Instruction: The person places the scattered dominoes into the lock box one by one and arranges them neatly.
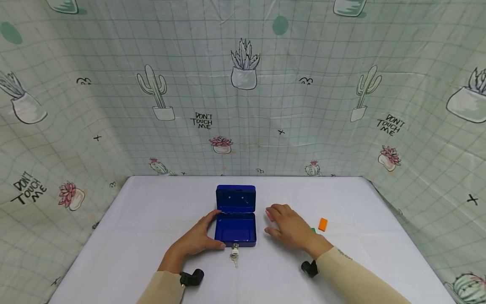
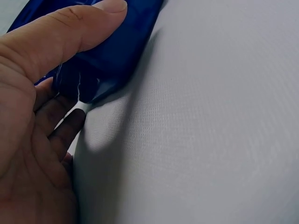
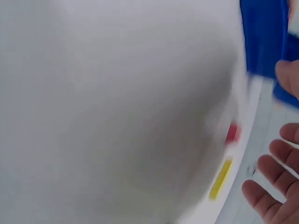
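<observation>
A blue metal cash box (image 1: 247,244) stands on the table with its lid (image 1: 236,198) raised. My left hand (image 1: 193,240) grips its left side, the thumb at the front corner and the fingers toward the back; in the left wrist view the thumb (image 2: 70,32) lies over the box's edge. Keys (image 1: 234,258) hang from the lock at the front. To the right of the box, my right hand (image 1: 290,226) hovers with spread fingers, holding nothing. A small red block (image 1: 270,215) shows by its fingertips. A yellow block (image 3: 220,179) appears in the right wrist view.
An orange block (image 1: 322,224) lies right of my right hand, and a green block (image 1: 313,230) is partly hidden behind that wrist. A white cloth covers the table (image 1: 171,202). Cactus-printed fabric (image 1: 243,109) hangs behind and at both sides.
</observation>
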